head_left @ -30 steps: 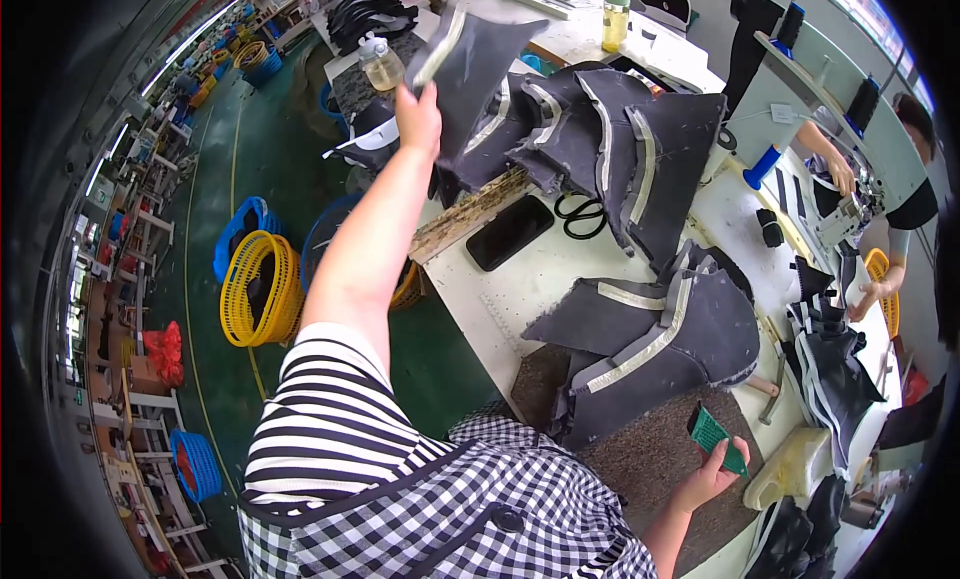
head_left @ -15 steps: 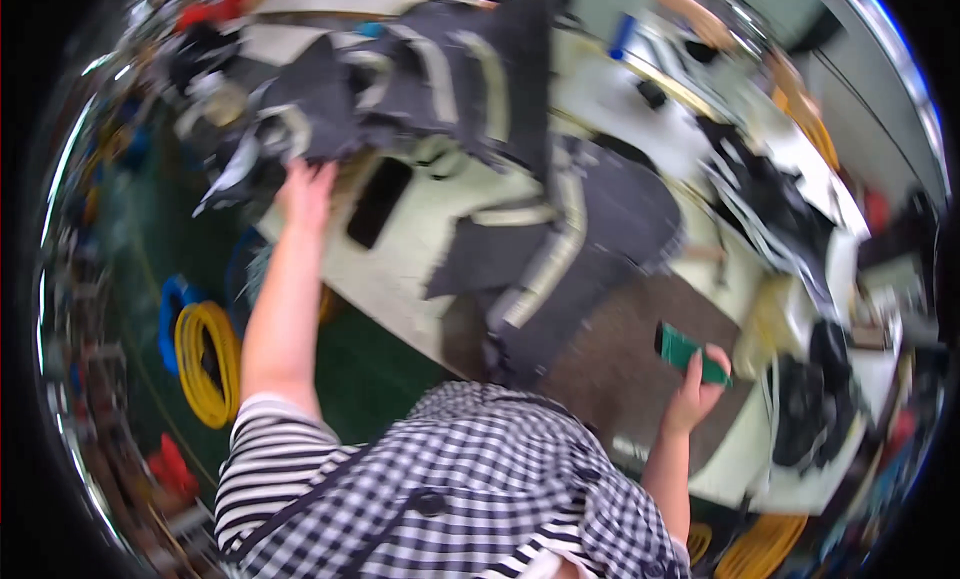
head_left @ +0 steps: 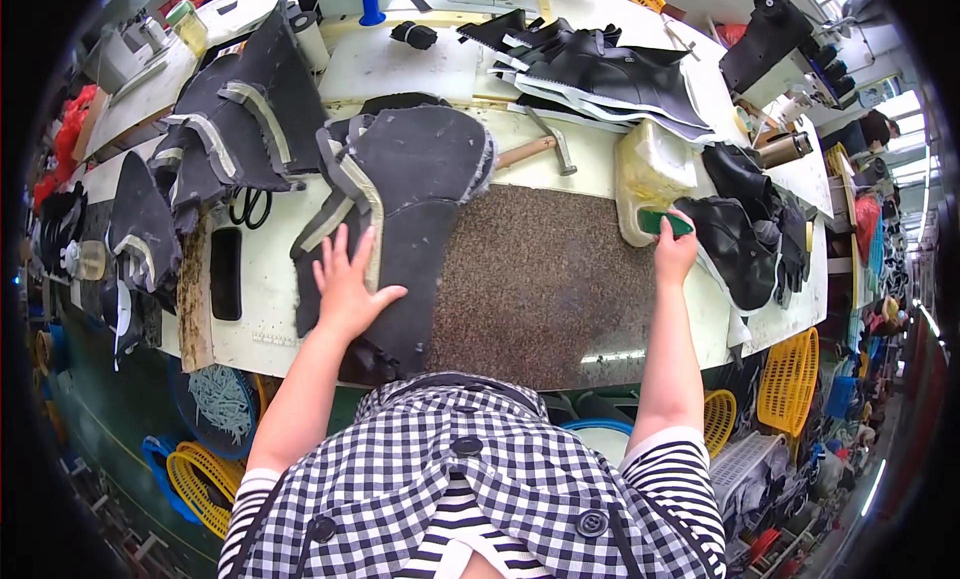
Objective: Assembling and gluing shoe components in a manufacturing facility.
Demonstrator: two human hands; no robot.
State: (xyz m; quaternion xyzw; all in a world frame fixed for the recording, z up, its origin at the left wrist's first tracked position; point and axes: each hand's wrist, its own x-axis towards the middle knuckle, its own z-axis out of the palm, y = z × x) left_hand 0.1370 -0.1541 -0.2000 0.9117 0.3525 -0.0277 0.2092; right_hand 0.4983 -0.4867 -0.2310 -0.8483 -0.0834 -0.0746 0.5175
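Note:
My left hand (head_left: 347, 291) lies with fingers spread on a dark grey boot-upper piece (head_left: 415, 169) that has a cream strip (head_left: 371, 194) along its inner edge. The piece covers the left part of a brown speckled board (head_left: 540, 279). At the right, my right hand (head_left: 676, 256) grips a flat green scraper (head_left: 655, 222) between thumb and fingers. The scraper is at the low front opening of a yellowish, smeared plastic container (head_left: 652, 169); whether its edge touches anything inside is hidden.
Beyond the grey piece lies a hammer (head_left: 565, 151). More grey pieces (head_left: 265, 109) hang together at the left, near scissors (head_left: 250, 207) and a black phone (head_left: 226, 274). Black leather uppers (head_left: 610, 74) lie at the back; black boots (head_left: 735, 249) stand right of the container. Yellow baskets (head_left: 787, 379) sit below the table.
My left hand has moved from the hanging grey pieces at the left onto the piece before me. My right hand has brought the green scraper to the container. The view has turned.

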